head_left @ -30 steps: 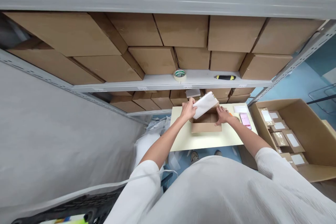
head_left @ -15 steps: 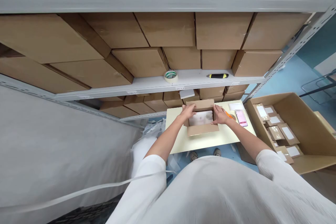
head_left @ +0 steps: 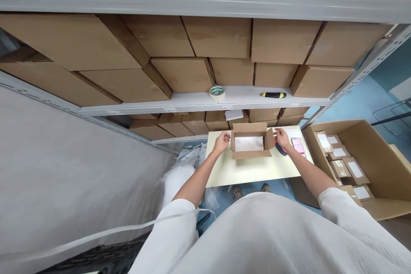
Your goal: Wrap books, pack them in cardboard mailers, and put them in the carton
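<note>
A small open cardboard box (head_left: pixel 252 154) stands on the pale yellow table, its flaps folded outward. White wrapped contents (head_left: pixel 248 143) lie inside it. My left hand (head_left: pixel 222 142) is just off the box's left side, its fingers loosely bent and holding nothing that I can see. Beside the right flap is my right hand (head_left: pixel 282 138), fingers apart; whether a fingertip touches the flap, I cannot tell. Partly under that hand lies a blue and orange tape dispenser (head_left: pixel 280 149). To its right rests a phone (head_left: pixel 298 147) with a pink screen.
A large open carton (head_left: pixel 385 171) with several labelled small parcels (head_left: pixel 354 171) stands right of the table (head_left: pixel 237 176). Shelving ahead holds stacked cardboard boxes (head_left: pixel 218 36), a tape roll (head_left: pixel 217 92) and a yellow-black utility knife (head_left: pixel 273 95). Plastic wrapping (head_left: pixel 189 158) hangs at the left.
Both hands have let go of the box's sides and moved apart outward. The box's flaps now spread wider. The view has shifted slightly.
</note>
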`<state>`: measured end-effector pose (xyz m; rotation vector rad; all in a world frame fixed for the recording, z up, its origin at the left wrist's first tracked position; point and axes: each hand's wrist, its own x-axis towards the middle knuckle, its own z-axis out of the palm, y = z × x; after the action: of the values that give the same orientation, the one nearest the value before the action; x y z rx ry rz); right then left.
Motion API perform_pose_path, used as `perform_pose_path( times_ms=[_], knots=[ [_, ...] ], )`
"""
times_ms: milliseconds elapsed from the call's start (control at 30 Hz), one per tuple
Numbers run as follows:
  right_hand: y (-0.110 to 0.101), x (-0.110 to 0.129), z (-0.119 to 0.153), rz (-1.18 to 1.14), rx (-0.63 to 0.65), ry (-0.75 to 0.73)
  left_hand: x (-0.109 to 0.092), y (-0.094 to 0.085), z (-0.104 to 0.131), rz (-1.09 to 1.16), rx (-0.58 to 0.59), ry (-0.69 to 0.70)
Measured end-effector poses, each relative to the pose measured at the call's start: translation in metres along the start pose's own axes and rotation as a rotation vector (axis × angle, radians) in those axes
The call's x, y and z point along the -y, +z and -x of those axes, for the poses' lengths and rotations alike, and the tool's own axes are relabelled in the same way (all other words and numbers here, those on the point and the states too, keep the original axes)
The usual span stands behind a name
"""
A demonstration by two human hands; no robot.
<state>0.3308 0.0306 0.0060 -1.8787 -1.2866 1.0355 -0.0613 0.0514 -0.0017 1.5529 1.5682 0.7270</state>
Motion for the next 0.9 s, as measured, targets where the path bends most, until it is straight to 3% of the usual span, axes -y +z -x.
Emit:
perform_pose_path(
  times_ms=[100,200,367,533,633,733,833,900],
  knots=[
    [0.010,-0.014,-0.007,-0.130,0.044,-0.003,0.016,0.004,0.006,-0.003,0.186,0.083],
    [0.020,-0.025,-0.014,-0.035,0.049,-0.076,0.027,0.004,0.008,-0.110,0.325,0.174],
    [0.030,-0.033,-0.025,0.065,0.087,-0.052,0.038,-0.003,0.009,-0.298,0.455,0.198],
    [0.033,-0.027,-0.029,0.034,0.160,-0.104,0.040,-0.010,0.016,-0.141,0.551,0.147],
    [0.033,-0.019,-0.027,-0.095,0.190,-0.106,0.036,-0.008,0.017,-0.006,0.511,0.070],
    [0.031,-0.011,-0.022,-0.230,0.206,-0.077,0.029,0.000,0.018,0.034,0.371,0.031],
    [0.026,-0.007,-0.015,-0.309,0.231,-0.044,0.015,0.012,0.021,-0.152,0.143,0.054],
    [0.023,-0.008,-0.010,-0.317,0.256,-0.028,0.002,0.020,0.026,-0.345,0.009,0.157]
  ],
)
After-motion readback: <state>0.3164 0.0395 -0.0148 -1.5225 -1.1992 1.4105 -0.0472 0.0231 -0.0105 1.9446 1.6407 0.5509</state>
